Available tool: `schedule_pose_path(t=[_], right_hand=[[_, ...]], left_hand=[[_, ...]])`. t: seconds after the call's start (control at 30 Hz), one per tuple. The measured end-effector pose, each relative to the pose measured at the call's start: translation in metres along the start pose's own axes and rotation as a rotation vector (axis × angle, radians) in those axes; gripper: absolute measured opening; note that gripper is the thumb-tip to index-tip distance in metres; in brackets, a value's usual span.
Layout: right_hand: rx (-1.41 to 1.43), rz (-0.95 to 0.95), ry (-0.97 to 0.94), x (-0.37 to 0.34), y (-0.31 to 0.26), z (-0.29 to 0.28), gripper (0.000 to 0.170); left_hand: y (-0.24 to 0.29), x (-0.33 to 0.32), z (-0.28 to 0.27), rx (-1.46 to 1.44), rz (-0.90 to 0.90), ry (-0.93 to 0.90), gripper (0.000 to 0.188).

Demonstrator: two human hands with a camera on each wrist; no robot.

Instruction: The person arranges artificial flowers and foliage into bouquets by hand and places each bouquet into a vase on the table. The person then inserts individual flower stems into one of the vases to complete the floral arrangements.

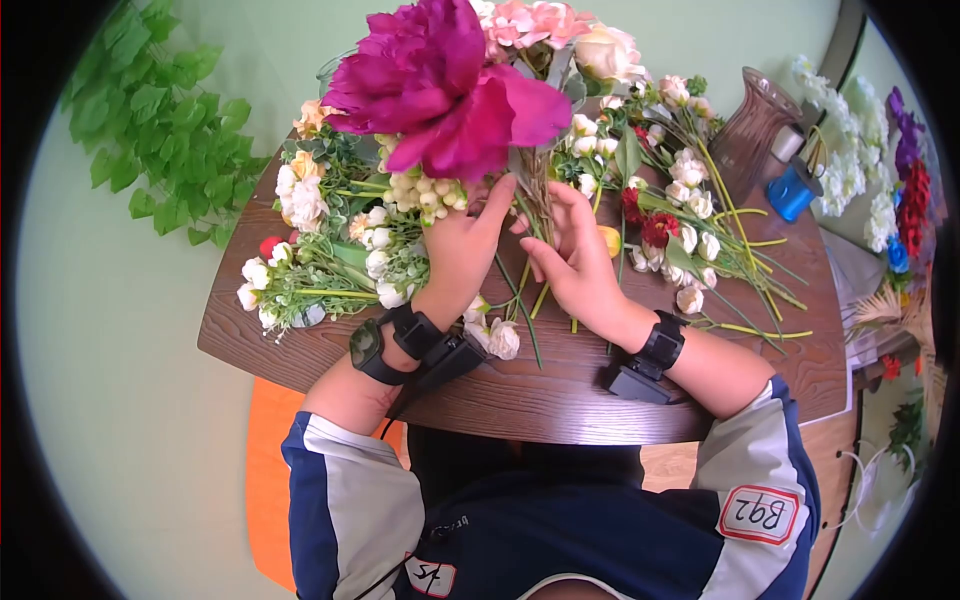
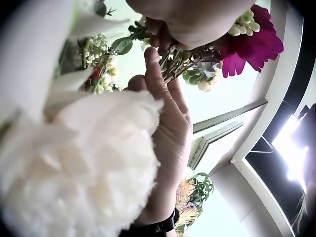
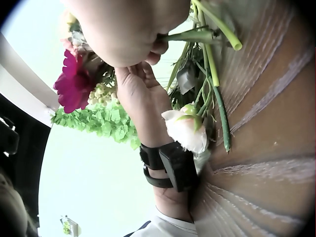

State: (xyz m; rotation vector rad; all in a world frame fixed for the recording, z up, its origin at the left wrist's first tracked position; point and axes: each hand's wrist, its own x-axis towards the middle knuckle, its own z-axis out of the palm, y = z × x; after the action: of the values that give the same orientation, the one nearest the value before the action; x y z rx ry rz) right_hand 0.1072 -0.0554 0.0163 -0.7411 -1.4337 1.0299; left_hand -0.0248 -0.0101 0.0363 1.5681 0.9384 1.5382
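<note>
Fingers of the right hand (image 1: 578, 272) curve about the stems (image 1: 540, 205) of a bouquet from the right, thumb on the near side, with little gap across — how firmly they grip, the pictures do not tell. Those of the left hand (image 1: 462, 250) wrap the same bundle from the left, apparently a little higher toward the blooms; the thumb is straight, and most of the fingertips are hidden.

What seems to matter most is this: the stems lie between the two hands, touching both, with their long axis running roughly near to far. The right hand looks nearer the lower ends, the left nearer the heads.

Farther out, far and to the left of the fingers, a large magenta flower (image 1: 450, 95) tops the bunch, with pale berries (image 1: 425, 197) just beside the left hand. Pink blooms (image 1: 535, 22) and a cream rose (image 1: 608, 52) sit at the far side. Loose white roses (image 1: 690, 168) lie to the right on the table (image 1: 580, 400) — and beyond them stand a blue spool (image 1: 793, 192) and a glass vase (image 1: 745, 135).
</note>
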Motion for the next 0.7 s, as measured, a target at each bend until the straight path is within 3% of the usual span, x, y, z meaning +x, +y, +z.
schedule_pose_path(t=[0.07,0.17,0.23,0.27,0.3,0.37,0.4,0.43,0.5,0.57,0.63,0.7], right_hand=[[0.005,-0.028,0.010,-0.001,-0.003,0.002,0.052],[0.014,-0.106,0.031,-0.004,-0.007,0.007,0.051],[0.017,-0.158,0.045,-0.005,-0.007,0.008,0.052],[0.066,-0.121,0.056,-0.006,-0.007,0.009,0.052],[0.114,-0.083,0.066,-0.007,-0.006,0.009,0.052],[0.170,-0.089,0.037,-0.010,-0.008,0.010,0.051],[0.227,-0.095,0.006,-0.010,-0.009,0.011,0.051],[0.226,-0.095,0.003,-0.010,-0.010,0.012,0.051],[0.362,-0.014,0.009,-0.010,-0.013,0.014,0.051],[0.373,0.024,-0.062,-0.011,-0.011,0.009,0.051],[0.387,0.064,-0.132,-0.011,-0.013,0.009,0.051],[0.402,0.045,-0.218,-0.011,-0.019,0.009,0.052]], left_hand=[[0.008,-0.004,0.000,0.142,0.046,-0.005,0.018],[0.010,-0.010,0.002,0.067,-0.092,-0.064,0.020],[0.011,-0.007,0.004,0.214,0.116,-0.110,0.028],[0.016,-0.012,0.000,0.340,-0.100,-0.160,0.033],[0.014,-0.015,-0.001,0.340,-0.099,-0.160,0.033],[0.009,-0.017,-0.006,0.443,0.144,-0.185,0.035],[0.016,-0.011,-0.004,0.282,-0.005,-0.312,0.032],[0.013,-0.010,-0.002,0.282,-0.004,-0.309,0.032],[0.007,-0.009,0.000,-0.021,0.052,-0.282,0.029],[0.013,-0.009,-0.006,-0.034,0.015,-0.318,0.021],[0.014,-0.004,-0.015,-0.016,-0.213,-0.578,0.030],[0.021,-0.001,-0.022,-0.042,-0.302,-0.616,0.026]])
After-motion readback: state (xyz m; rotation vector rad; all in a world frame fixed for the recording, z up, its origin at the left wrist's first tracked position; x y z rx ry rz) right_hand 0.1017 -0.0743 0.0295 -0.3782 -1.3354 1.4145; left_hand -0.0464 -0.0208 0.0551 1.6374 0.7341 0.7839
